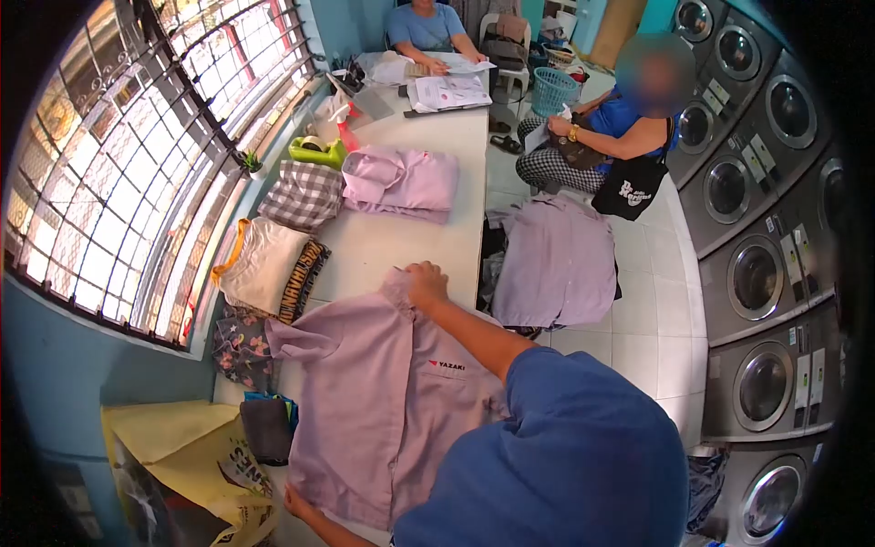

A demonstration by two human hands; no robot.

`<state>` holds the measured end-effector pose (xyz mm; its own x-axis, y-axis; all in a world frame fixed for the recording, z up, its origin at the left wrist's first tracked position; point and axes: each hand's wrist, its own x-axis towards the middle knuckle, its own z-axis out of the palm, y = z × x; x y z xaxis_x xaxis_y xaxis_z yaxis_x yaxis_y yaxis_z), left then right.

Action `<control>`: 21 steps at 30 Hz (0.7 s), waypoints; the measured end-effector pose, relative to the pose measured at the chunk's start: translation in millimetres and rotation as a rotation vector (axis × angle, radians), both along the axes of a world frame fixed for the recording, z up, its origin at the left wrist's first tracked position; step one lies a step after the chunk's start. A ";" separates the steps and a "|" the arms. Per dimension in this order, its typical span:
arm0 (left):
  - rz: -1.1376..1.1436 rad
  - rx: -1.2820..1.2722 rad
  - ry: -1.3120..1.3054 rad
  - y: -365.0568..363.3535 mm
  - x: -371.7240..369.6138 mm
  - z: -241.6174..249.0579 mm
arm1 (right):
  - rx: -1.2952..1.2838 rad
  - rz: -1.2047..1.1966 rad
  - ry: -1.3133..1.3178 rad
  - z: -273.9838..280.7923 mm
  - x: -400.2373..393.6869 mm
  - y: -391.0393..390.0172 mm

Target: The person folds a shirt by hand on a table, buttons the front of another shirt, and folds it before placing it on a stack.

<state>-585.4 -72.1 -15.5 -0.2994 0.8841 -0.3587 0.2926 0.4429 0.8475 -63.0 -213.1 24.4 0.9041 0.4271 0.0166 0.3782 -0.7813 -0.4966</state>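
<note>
A lilac work shirt (pixel 365 428) with a small red-and-black chest logo lies spread on the white table (pixel 392 246). My right hand (pixel 425 281) grips its collar at the far end, my arm reaching out of a blue sleeve (pixel 565 456). My left hand (pixel 299 504) holds the shirt's hem at the near end, partly hidden under the cloth. The shirt is stretched between the two hands.
A folded lilac shirt (pixel 403 182), checked cloth (pixel 303 193) and other folded clothes (pixel 264 264) sit along the window side. Another lilac shirt (pixel 556 264) hangs off the table's right edge. Two people (pixel 602 128) sit at the far end. Washing machines (pixel 756 273) line the right wall. A yellow bag (pixel 182 456) sits near left.
</note>
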 end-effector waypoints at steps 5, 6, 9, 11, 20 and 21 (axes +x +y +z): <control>-0.134 -0.407 -0.428 -6.4 -47.4 -10.0 | 0.173 0.541 -0.087 -22.6 -10.8 58.8; -0.177 -0.425 -0.410 -5.4 -37.6 1.5 | 0.157 0.577 -0.084 -38.5 -8.0 73.9; -0.192 -0.227 -0.605 0.6 -25.2 33.8 | -0.215 0.565 0.226 -17.4 0.1 89.4; -0.076 -0.030 -0.688 -2.2 -9.9 69.6 | -0.110 0.584 0.056 -59.3 12.0 85.6; 0.115 0.260 -0.536 3.4 -19.8 30.2 | -0.349 0.631 -0.088 -21.6 -5.1 99.5; 0.107 0.240 -0.614 0.6 -18.1 27.7 | -0.342 0.690 -0.112 -23.4 -6.0 102.2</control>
